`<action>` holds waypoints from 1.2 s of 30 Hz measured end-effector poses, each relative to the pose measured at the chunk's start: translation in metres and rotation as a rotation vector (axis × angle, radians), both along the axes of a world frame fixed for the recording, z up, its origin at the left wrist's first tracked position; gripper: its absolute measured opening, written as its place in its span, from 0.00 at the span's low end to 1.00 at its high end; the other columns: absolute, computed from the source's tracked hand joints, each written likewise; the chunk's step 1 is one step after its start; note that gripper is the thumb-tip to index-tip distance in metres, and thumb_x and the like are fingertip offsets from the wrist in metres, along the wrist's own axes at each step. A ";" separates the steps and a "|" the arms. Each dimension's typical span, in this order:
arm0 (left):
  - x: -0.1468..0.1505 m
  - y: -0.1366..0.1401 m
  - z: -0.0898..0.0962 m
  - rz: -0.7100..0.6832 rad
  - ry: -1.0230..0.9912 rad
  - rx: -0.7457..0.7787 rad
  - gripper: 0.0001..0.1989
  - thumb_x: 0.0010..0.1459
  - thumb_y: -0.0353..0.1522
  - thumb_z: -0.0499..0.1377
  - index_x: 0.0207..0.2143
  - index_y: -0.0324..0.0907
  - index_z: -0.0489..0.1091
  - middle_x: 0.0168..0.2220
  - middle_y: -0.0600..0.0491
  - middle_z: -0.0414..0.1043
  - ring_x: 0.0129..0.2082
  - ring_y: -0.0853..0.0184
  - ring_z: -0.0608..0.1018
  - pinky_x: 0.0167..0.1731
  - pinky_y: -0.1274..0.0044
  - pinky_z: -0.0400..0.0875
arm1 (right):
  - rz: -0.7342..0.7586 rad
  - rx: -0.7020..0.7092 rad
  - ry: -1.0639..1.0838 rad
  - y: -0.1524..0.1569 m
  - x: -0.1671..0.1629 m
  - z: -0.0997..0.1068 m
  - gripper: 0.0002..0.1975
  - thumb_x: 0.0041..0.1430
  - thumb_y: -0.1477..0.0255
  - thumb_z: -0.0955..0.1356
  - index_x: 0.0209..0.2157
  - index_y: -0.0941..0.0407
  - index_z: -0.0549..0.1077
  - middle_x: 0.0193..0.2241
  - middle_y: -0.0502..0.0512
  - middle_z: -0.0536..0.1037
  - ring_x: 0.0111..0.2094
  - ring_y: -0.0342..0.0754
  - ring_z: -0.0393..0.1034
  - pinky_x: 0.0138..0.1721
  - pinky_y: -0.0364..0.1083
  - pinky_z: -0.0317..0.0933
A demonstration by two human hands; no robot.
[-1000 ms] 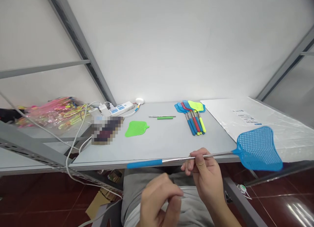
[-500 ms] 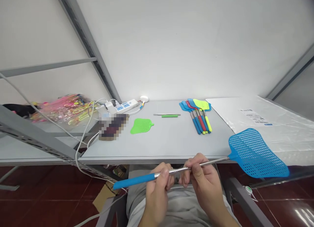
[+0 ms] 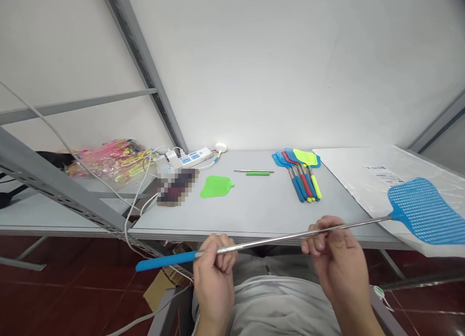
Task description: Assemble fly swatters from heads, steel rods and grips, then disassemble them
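Fly swatter (image 3: 269, 240): stretched longer than moments earlier, evidently telescoped out. Pinched it with left hand (image 3: 215, 277) and right hand (image 3: 340, 259), wider apart.

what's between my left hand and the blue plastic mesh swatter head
In the head view, there's a thin silver metal shaft, with your right hand gripping it partway along.

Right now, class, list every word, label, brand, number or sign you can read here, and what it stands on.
No text is readable.
Label on the white package: printed lines, too small and blurred.
Power strip: any lettering is too small.
Pixelated patch: anything printed there is masked.
Blue fly swatter: no legible marking.
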State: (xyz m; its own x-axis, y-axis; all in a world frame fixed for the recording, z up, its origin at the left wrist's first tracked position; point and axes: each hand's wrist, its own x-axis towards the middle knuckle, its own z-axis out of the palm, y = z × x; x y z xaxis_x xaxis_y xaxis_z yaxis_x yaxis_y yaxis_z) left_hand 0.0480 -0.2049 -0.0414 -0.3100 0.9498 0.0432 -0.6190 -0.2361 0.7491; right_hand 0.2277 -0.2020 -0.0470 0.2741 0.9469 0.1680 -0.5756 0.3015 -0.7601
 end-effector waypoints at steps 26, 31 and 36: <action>-0.047 0.011 0.036 0.336 -0.054 -0.063 0.21 0.58 0.36 0.55 0.18 0.42 0.47 0.16 0.62 0.45 0.13 0.76 0.51 0.16 0.79 0.51 | -0.238 -0.059 0.042 -0.003 0.037 0.021 0.13 0.64 0.65 0.65 0.28 0.57 0.71 0.21 0.46 0.55 0.23 0.40 0.52 0.23 0.42 0.59; -0.023 0.010 0.021 0.234 -0.072 -0.067 0.19 0.63 0.41 0.54 0.23 0.42 0.53 0.20 0.62 0.52 0.14 0.76 0.54 0.17 0.79 0.53 | -0.201 -0.084 0.183 0.008 0.041 0.019 0.11 0.63 0.65 0.66 0.29 0.56 0.69 0.23 0.45 0.53 0.23 0.40 0.49 0.22 0.39 0.56; -0.008 0.010 0.008 0.250 0.053 0.000 0.17 0.65 0.43 0.53 0.28 0.42 0.61 0.22 0.59 0.58 0.17 0.75 0.60 0.19 0.80 0.55 | -0.178 -0.094 0.110 0.014 0.034 0.010 0.09 0.62 0.64 0.67 0.31 0.54 0.70 0.23 0.45 0.57 0.23 0.40 0.53 0.24 0.41 0.59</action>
State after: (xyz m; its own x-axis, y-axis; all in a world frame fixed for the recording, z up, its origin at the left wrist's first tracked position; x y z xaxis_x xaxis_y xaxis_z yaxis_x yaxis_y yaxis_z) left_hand 0.0402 -0.1950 -0.0339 -0.5325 0.8439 0.0658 -0.5010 -0.3768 0.7791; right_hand 0.2620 -0.1882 -0.0372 0.4498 0.8922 0.0410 -0.6008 0.3362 -0.7253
